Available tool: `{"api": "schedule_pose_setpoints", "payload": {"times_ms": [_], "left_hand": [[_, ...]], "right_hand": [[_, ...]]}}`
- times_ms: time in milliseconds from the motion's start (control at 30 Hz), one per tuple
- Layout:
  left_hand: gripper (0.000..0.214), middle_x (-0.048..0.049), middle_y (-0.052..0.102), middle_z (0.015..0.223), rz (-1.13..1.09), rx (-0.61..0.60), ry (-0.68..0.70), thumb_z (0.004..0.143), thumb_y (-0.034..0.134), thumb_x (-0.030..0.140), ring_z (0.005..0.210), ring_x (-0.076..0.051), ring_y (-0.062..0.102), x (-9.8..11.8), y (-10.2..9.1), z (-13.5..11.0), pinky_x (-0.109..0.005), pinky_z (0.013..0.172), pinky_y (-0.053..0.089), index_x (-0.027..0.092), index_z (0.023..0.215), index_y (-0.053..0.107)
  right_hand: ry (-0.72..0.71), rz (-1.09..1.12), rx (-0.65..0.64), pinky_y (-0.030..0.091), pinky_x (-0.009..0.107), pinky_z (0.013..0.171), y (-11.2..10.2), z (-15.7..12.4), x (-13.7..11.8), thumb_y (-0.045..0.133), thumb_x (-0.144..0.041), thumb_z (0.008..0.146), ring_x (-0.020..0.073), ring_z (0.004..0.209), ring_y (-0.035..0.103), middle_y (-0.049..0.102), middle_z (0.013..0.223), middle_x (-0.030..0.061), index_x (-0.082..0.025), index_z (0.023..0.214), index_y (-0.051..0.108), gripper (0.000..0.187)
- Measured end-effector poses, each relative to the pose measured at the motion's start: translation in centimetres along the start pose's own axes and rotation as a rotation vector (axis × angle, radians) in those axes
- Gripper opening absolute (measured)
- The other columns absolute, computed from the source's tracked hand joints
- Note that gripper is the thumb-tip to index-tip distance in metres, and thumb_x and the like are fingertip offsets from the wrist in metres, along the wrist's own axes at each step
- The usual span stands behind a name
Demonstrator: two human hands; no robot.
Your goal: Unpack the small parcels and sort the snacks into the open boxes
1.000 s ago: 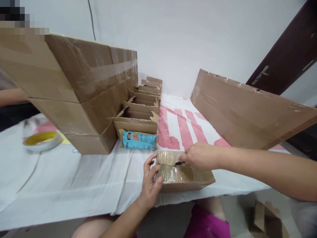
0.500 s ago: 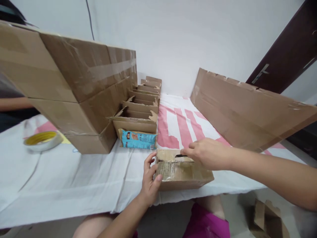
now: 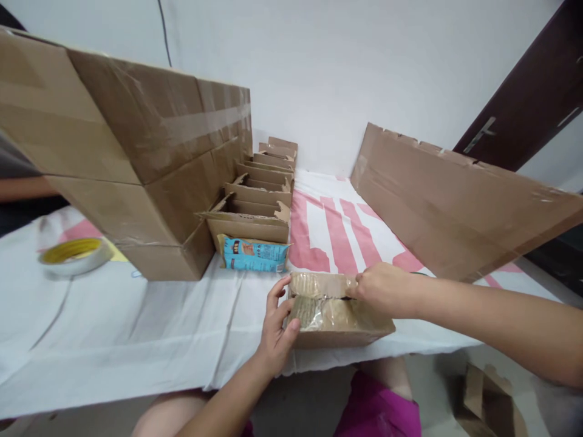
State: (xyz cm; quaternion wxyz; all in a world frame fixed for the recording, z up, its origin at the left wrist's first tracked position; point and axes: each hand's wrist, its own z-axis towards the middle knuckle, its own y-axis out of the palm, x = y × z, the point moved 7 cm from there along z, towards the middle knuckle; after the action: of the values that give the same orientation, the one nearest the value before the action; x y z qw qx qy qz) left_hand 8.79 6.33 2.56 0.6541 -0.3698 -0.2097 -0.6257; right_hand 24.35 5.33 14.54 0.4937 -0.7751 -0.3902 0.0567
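A small cardboard box (image 3: pixel 339 325) wrapped in clear tape lies at the near table edge, with a dark slit across its top. My left hand (image 3: pixel 276 331) grips the box's left end, thumb on the front and fingers over the top. My right hand (image 3: pixel 382 288) rests on the box's far right top edge, its fingers pinched together at the tape. What they hold is hidden. A blue snack packet (image 3: pixel 252 255) lies just behind the box.
A big taped carton (image 3: pixel 136 158) stands at the left, with a row of open small cartons (image 3: pixel 262 188) beside it. A tape roll (image 3: pixel 75 255) lies far left. A flat cardboard sheet (image 3: pixel 455 194) leans at the right. Another person's arm (image 3: pixel 22 188) shows at the left edge.
My right hand, with a small black tool tip showing earlier, moved along the box top to its right far edge; the tool tip is now hidden. My left hand stayed on the box.
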Motion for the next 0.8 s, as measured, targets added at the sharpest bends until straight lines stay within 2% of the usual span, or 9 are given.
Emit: {"api": "schedule_pose_setpoints", "payload": {"times_ms": [167,400,533,667,800], "left_hand": [[0.043,-0.0138,0.036,0.144,-0.004,0.011,0.002,0.093,0.036,0.05,0.131,-0.033,0.037,-0.1,0.0,-0.1,-0.05,0.102,0.037,0.02,0.107,0.064],[0.041,-0.0127,0.027,0.151,-0.047,-0.079,0.044,0.094,0.036,0.046,0.14,-0.033,0.026,0.0,0.2,-0.1,-0.053,0.109,0.028,0.021,0.115,0.061],[0.04,-0.0129,0.023,0.152,-0.051,-0.118,0.056,0.095,0.036,0.043,0.142,-0.034,0.021,0.3,0.1,0.0,-0.055,0.112,0.024,0.02,0.118,0.06],[0.04,-0.0124,0.027,0.146,-0.04,-0.119,0.075,0.094,0.038,0.043,0.139,-0.033,0.025,0.6,0.0,0.2,-0.053,0.112,0.026,0.021,0.116,0.063],[0.042,-0.0111,0.022,0.151,-0.079,-0.155,0.069,0.094,0.037,0.043,0.14,-0.034,0.023,0.5,0.2,0.2,-0.052,0.113,0.026,0.021,0.118,0.063]], "right_hand": [[0.029,0.047,0.032,0.031,0.028,0.053,0.6,-1.9,1.6,0.048,-0.007,0.082,0.0193,0.067,0.065,0.071,0.078,0.0082,-0.018,0.107,0.067,0.033],[0.161,0.213,-0.051,0.035,0.028,0.059,1.7,-4.9,3.9,0.048,-0.016,0.086,0.0206,0.072,0.066,0.073,0.081,0.0061,-0.024,0.098,0.072,0.028],[0.175,0.28,0.054,0.037,0.027,0.06,0.7,-6.2,4.6,0.045,-0.02,0.09,0.0189,0.072,0.065,0.073,0.085,0.0045,-0.027,0.104,0.07,0.029],[0.168,0.31,0.206,0.038,0.026,0.062,-1.2,-6.0,4.0,0.04,-0.022,0.094,0.0171,0.072,0.064,0.071,0.087,0.0059,-0.024,0.115,0.064,0.032],[0.052,0.26,0.22,0.034,0.026,0.058,-1.6,-3.8,1.4,0.042,-0.021,0.095,0.0168,0.072,0.064,0.069,0.084,0.006,-0.023,0.113,0.063,0.029]]}}
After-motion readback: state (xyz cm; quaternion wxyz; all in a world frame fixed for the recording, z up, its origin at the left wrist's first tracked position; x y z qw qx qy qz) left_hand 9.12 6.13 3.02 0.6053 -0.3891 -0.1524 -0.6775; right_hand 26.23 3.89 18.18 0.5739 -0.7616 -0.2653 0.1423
